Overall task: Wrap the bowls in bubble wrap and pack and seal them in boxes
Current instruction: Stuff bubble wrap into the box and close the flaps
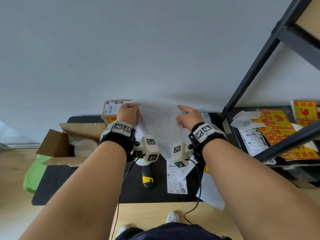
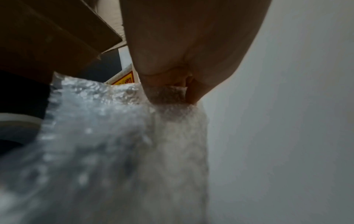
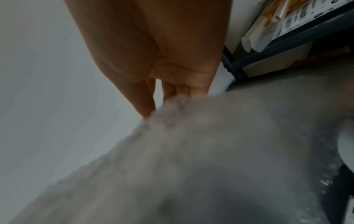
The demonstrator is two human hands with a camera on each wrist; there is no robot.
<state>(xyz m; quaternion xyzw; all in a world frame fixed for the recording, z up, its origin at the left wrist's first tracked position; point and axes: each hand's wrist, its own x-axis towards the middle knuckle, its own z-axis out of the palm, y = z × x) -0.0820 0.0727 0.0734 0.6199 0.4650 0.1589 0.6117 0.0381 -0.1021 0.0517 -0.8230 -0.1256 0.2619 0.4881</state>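
Both forearms reach forward over the black table (image 1: 83,184), each wrist strapped with a marker-covered camera, and lift 1 sheet of bubble wrap (image 1: 157,122) by its far edge. The left hand (image 1: 127,114) grips the sheet's left part in curled fingers, with the thumb (image 2: 195,91) pinching the film against them. The right hand (image 1: 187,116) pinches the right part between thumb and fingers (image 3: 197,89). Held up and spread like this, the sheet probably is being shaken flat before it is laid down for a bowl. Its lower end hangs toward a tape dispenser (image 1: 147,175) and a shipping label (image 1: 176,181). No unwrapped bowl is in sight; an open cardboard box (image 1: 69,146) to the left holds white padded bundles, and a labelled carton (image 1: 112,110) stands behind the left hand. Fragile stickers (image 1: 277,125) cover the shelf (image 1: 259,87) on the right.
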